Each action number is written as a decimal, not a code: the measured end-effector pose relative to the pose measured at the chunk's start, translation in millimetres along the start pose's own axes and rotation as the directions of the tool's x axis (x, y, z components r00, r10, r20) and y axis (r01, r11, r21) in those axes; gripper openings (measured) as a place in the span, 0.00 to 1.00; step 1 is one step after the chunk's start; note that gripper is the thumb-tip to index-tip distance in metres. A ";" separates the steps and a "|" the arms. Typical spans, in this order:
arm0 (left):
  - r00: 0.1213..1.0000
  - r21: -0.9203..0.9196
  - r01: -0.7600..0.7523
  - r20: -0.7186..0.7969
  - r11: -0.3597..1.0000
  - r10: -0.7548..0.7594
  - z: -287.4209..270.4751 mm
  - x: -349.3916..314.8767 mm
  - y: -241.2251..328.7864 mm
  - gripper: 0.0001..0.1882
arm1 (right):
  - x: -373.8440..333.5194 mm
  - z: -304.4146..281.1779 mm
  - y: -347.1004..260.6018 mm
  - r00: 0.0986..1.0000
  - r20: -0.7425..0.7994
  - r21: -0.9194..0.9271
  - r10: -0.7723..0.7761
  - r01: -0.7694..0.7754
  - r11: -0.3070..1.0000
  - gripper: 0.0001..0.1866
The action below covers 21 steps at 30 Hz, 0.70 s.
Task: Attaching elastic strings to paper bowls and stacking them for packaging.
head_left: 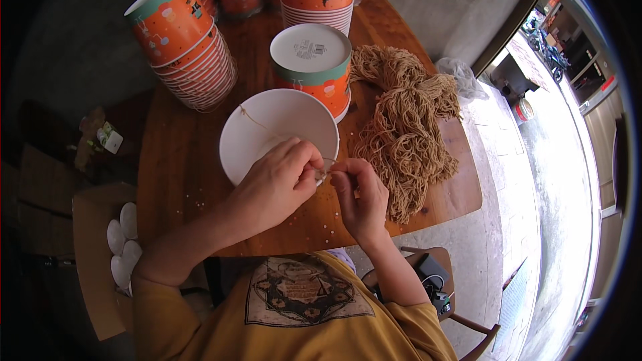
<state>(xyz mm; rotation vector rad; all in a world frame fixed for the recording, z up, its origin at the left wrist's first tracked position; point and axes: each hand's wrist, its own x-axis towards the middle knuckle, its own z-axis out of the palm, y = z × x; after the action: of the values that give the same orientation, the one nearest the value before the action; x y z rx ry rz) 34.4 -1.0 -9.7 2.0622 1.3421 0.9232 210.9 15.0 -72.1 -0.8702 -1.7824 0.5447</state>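
A paper bucket point(242, 144) with a white inside faces up on the wooden table in front of me. From a spot on its far wall, a thin brown twine point(253, 118) hangs inside. At the bucket's near right rim, my left hand point(281, 172) is closed in a pinch on a twine end. My right hand point(364, 202) pinches the same twine just to the right, and a small loop shows between the fingers. The exact knotting is too small to make out. To the right lies a heap of cut brown twine point(409, 144).
Behind the bucket stands an upturned orange bucket point(311, 50). Nested bucket stacks point(177, 37) rise at the left and back. A cardboard box point(92, 261) holding white round pieces sits lower left. A chair point(438, 261) is lower right, a clear plastic bag point(461, 77) past the twine heap.
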 end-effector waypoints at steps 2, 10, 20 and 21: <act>1.000 0.014 0.002 -0.005 1.000 -0.002 0.3 -1.3 0.3 0.09 | -1.8 1.1 0.0 0.999 -0.001 0.065 0.053 -0.053 0.996 0.07; 0.999 -0.066 0.053 -0.003 0.996 -0.053 -0.9 -1.0 1.5 0.05 | -2.4 -0.7 -0.4 0.999 -0.006 0.084 0.043 -0.043 0.996 0.06; 0.981 -0.309 0.185 0.114 0.933 -0.157 -2.4 0.9 -3.6 0.03 | 5.3 -14.1 -14.5 0.991 0.104 -0.075 -0.081 0.089 0.993 0.20; 0.977 -0.312 0.202 0.124 0.928 -0.171 -1.8 1.2 -3.1 0.03 | 4.9 -12.5 -13.7 0.991 0.103 -0.077 -0.080 0.088 0.993 0.20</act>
<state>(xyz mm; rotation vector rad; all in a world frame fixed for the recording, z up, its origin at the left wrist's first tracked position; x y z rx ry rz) 31.6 1.4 -10.5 1.6767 1.2204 0.8836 217.4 9.6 -54.8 -0.8309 -1.9346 0.4708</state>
